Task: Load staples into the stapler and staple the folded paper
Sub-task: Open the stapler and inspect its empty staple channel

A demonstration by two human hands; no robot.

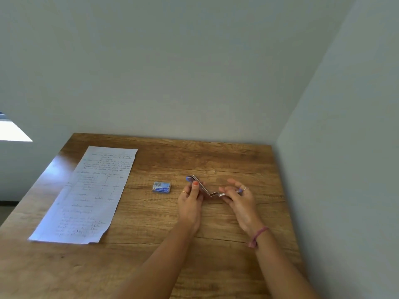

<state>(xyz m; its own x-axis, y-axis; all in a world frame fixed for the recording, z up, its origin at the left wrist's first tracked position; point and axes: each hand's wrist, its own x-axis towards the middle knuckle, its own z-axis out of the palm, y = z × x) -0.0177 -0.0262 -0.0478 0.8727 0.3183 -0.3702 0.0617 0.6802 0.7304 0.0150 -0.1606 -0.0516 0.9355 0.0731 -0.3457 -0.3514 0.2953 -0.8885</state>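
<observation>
A small blue stapler (pixel 201 187) is swung wide open in a V shape above the middle of the wooden table (pixel 151 244). My left hand (pixel 191 201) grips its raised blue top arm between thumb and fingers. My right hand (pixel 238 198) holds the lower half, which its fingers mostly hide. A small blue staple box (pixel 161 187) lies on the table just left of my left hand. The handwritten paper (pixel 86 193) lies flat on the left side of the table, apart from both hands. No loose staples are visible.
Grey walls close the table in at the back and the right (pixel 336 169). The table's left edge runs diagonally past the paper. A bright patch (pixel 13 130) shows at the far left.
</observation>
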